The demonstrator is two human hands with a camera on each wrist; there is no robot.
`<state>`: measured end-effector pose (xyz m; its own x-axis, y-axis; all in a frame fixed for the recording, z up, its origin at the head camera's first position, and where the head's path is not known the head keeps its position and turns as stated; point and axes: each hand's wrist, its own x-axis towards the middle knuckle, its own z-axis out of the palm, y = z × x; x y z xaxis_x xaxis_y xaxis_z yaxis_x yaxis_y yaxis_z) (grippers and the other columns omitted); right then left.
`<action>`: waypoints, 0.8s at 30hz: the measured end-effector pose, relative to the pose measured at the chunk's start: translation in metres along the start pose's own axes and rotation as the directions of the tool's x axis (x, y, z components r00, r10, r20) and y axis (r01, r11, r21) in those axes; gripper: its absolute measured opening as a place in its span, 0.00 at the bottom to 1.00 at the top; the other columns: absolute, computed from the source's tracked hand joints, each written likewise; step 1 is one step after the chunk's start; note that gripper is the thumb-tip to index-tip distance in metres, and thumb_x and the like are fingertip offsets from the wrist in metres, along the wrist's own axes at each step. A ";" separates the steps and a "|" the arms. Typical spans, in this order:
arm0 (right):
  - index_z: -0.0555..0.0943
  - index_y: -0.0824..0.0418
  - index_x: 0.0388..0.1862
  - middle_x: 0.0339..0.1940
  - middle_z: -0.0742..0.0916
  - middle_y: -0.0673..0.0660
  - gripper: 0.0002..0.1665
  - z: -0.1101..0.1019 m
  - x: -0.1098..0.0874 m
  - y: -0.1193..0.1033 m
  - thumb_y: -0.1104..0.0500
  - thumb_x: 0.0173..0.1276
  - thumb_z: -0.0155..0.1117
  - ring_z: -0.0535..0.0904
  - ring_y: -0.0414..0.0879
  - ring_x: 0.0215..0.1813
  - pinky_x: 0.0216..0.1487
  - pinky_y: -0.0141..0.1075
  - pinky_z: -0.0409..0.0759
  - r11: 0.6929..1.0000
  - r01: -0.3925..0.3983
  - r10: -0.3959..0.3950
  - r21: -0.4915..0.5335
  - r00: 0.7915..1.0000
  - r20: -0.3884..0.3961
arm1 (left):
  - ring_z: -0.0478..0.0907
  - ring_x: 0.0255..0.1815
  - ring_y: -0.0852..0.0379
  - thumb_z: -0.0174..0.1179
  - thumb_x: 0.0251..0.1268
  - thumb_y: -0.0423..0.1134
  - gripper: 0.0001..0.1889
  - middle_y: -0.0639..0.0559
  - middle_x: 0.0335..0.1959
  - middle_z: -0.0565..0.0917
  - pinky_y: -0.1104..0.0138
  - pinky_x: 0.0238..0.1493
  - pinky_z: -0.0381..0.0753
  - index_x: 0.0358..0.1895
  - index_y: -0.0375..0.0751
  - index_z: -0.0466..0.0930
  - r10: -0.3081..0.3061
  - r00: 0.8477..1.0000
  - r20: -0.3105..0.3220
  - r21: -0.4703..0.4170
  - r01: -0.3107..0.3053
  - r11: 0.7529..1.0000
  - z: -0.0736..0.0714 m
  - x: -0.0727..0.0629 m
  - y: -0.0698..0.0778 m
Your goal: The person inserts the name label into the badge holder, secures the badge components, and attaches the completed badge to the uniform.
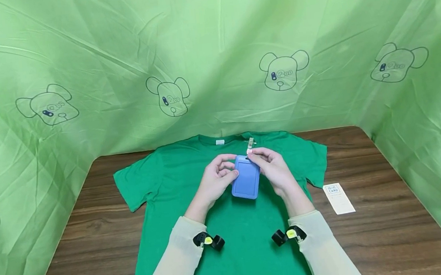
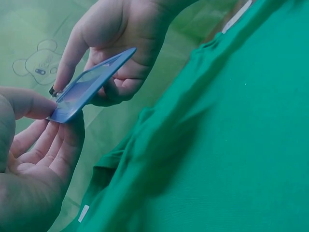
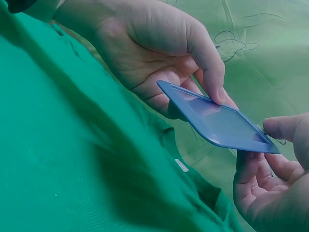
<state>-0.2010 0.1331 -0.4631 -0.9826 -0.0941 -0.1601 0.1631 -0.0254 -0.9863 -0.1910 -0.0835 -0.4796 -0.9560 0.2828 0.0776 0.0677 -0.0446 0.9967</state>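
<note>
Both hands hold a blue ID badge holder over a green T-shirt spread flat. My left hand grips its left edge, the thumb on the face and fingers behind, as the right wrist view shows. My right hand pinches at the top right corner, by the slot, where a short strap clip sticks up past the fingertips. In the left wrist view a small dark piece of the clip shows under the right thumb. The holder's window has a clear, shiny face.
A white paper card printed "ID/IC CARD" lies right of the shirt's sleeve on the brown wooden table. Green curtains with bear drawings stand behind and at both sides. The shirt's collar, with a white label, lies at the far edge.
</note>
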 end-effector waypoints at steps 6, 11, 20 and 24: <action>0.84 0.63 0.67 0.62 0.89 0.60 0.24 0.001 -0.001 -0.003 0.49 0.82 0.70 0.83 0.44 0.50 0.46 0.34 0.80 1.000 0.024 -0.024 -0.018 0.999 -0.026 | 0.86 0.39 0.54 0.63 0.75 0.25 0.23 0.38 0.49 0.87 0.65 0.40 0.87 0.70 0.35 0.78 0.007 1.000 0.013 0.002 -0.008 1.000 0.000 0.000 0.001; 0.86 0.61 0.63 0.67 0.87 0.64 0.20 0.002 -0.002 -0.004 0.50 0.82 0.71 0.82 0.45 0.50 0.44 0.35 0.80 0.997 0.063 -0.065 -0.049 0.997 -0.046 | 0.86 0.39 0.54 0.64 0.75 0.26 0.21 0.38 0.50 0.87 0.65 0.40 0.86 0.68 0.34 0.78 0.010 1.000 0.018 0.025 -0.010 1.000 0.000 -0.001 -0.001; 0.87 0.63 0.61 0.57 0.89 0.57 0.18 0.004 -0.006 -0.010 0.54 0.80 0.73 0.82 0.47 0.50 0.45 0.34 0.81 0.986 0.135 -0.142 -0.102 0.988 -0.065 | 0.84 0.39 0.53 0.64 0.74 0.25 0.18 0.40 0.48 0.85 0.64 0.39 0.85 0.64 0.33 0.78 0.026 1.000 0.006 0.027 -0.026 0.999 0.001 -0.001 0.000; 0.87 0.63 0.62 0.56 0.89 0.59 0.21 0.005 -0.009 -0.015 0.53 0.79 0.74 0.83 0.51 0.53 0.48 0.33 0.83 0.971 0.181 -0.192 -0.158 0.980 -0.058 | 0.84 0.39 0.54 0.64 0.74 0.24 0.18 0.38 0.49 0.85 0.64 0.39 0.85 0.64 0.32 0.78 0.045 0.999 0.005 0.022 -0.045 0.999 0.002 -0.001 0.001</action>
<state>-0.1943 0.1291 -0.4467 -0.9991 -0.0291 0.0300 -0.0332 0.1159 -0.9927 -0.1893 -0.0824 -0.4787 -0.9507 0.2850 0.1224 0.1169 -0.0363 0.9925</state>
